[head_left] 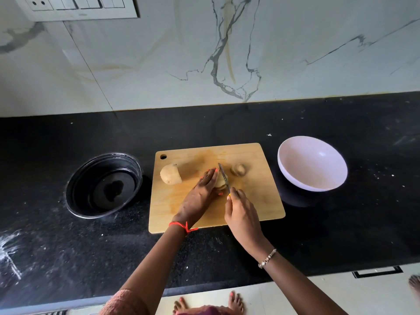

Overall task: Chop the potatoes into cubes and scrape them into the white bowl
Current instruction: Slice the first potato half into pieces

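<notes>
Where the blade meets the work, near the middle of the cutting board [250, 201], my left grip [204, 185] holds the potato [221, 182]. Its fingers lie over the top and its thumb sits against the near side, with the wrist low and the forearm reaching in from the lower left. My right grip [241, 214] is wrapped round the handle of the knife [223, 176], forefinger lying toward the blade. The edge stands in the potato just right of my left fingertips, and cut layers show at the potato's right face. 1 potato half [171, 177] lies at the board's left and 1 end piece [238, 169] at its right, apart from the blade. The white bowl [313, 164] stands on the worktop [341, 235] just right of the board, with no potato in it; a black container [75, 178] sits to the left. Judged handling: the potato is firm and dense, and probably slick at its cut faces, so a rounded piece may roll. Best held flat side down, with my fingertips tucked back from the edge.
</notes>
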